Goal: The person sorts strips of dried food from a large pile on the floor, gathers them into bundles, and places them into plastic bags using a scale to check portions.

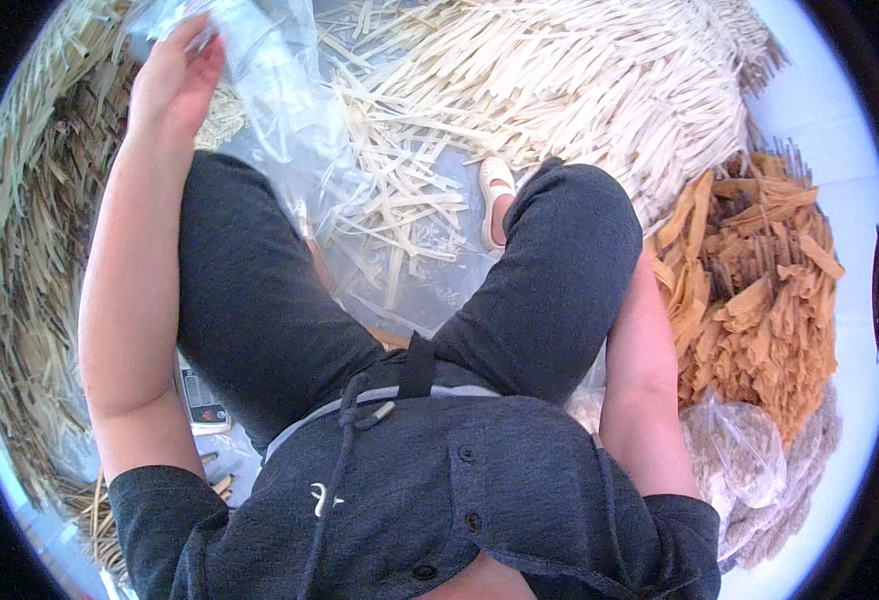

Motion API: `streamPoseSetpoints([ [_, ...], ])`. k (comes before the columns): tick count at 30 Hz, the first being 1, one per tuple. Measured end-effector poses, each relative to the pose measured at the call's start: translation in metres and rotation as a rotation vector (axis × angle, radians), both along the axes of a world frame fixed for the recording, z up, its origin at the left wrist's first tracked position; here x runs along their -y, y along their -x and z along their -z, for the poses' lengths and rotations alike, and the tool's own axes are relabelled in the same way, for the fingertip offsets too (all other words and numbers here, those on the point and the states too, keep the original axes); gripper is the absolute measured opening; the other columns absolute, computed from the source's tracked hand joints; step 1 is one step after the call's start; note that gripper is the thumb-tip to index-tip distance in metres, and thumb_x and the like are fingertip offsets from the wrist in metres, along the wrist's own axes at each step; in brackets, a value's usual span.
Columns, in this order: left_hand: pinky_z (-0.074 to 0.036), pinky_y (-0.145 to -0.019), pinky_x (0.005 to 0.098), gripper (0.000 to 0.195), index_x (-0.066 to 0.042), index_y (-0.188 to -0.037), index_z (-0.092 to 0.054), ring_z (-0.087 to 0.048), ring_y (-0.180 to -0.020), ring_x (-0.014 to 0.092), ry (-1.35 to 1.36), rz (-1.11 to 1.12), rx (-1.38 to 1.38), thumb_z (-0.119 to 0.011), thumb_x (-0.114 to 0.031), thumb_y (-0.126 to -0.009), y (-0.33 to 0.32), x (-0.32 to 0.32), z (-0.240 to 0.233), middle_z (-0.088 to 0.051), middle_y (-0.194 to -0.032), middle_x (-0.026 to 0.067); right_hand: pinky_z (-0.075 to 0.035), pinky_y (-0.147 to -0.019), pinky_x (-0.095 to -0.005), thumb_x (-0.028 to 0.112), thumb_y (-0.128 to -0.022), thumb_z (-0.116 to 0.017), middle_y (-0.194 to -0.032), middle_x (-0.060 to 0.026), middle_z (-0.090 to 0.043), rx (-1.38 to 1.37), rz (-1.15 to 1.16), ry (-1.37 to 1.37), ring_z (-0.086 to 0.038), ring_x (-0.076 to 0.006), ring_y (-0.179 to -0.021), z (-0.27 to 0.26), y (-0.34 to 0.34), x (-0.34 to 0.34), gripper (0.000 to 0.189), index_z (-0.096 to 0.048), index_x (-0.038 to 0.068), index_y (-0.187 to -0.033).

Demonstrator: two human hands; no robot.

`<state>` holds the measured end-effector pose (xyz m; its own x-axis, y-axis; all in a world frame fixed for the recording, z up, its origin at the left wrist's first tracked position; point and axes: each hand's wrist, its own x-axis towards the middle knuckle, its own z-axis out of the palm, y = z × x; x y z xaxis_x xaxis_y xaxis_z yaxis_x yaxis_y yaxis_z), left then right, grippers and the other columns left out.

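Observation:
At the upper left, my left hand (176, 86) grips a crumpled clear plastic bag (285, 105) by its upper part. The bag hangs down beside my left knee, towards the floor. Loose pale flat strips (409, 195) lie scattered on the grey floor just right of the bag. My right forearm (642, 375) reaches down along the outer side of my right thigh. My right hand is out of view, hidden behind that knee. Close to this arm stands a mass of orange-brown crinkled strips (762, 315) with dark thin stems showing among them.
A large heap of cream strips (559, 82) spreads ahead. Greenish-brown strips (41, 247) are stacked high along the left side. By my left thigh sits a pale device with a keypad, perhaps a scale (206, 401). A filled clear bag (739, 450) lies at the right.

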<state>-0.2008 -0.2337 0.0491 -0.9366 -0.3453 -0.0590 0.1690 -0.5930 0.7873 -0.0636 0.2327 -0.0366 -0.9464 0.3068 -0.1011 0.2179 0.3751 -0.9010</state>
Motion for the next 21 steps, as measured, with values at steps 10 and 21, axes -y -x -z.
streamPoseSetpoints([
  [10,-0.052,-0.069,0.0227,0.020,-0.001,-0.104,-0.056,-0.059,-0.082,0.014,-0.049,0.119,-0.052,-0.063,-0.006,-0.086,0.008,0.022,0.012,-0.060,-0.094,0.0060,-0.048,-0.087,-0.0390,0.032,-0.088,-0.051,-0.104,-0.0166,-0.064,0.073,-0.010,0.082,-0.061,-0.0292,-0.096,-0.036,0.014,0.024,0.042,-0.059,0.002,-0.116],
  [21,-0.051,-0.072,0.0269,0.023,-0.006,-0.105,-0.055,-0.058,-0.081,0.013,0.155,0.068,-0.090,-0.064,-0.004,-0.083,-0.036,-0.021,-0.015,-0.060,-0.095,0.0018,-0.048,-0.087,-0.0379,0.034,-0.090,-0.051,-0.105,-0.0155,-0.064,0.187,0.007,0.320,-0.061,-0.0276,-0.096,-0.005,0.023,0.023,0.043,-0.059,0.002,-0.117],
])
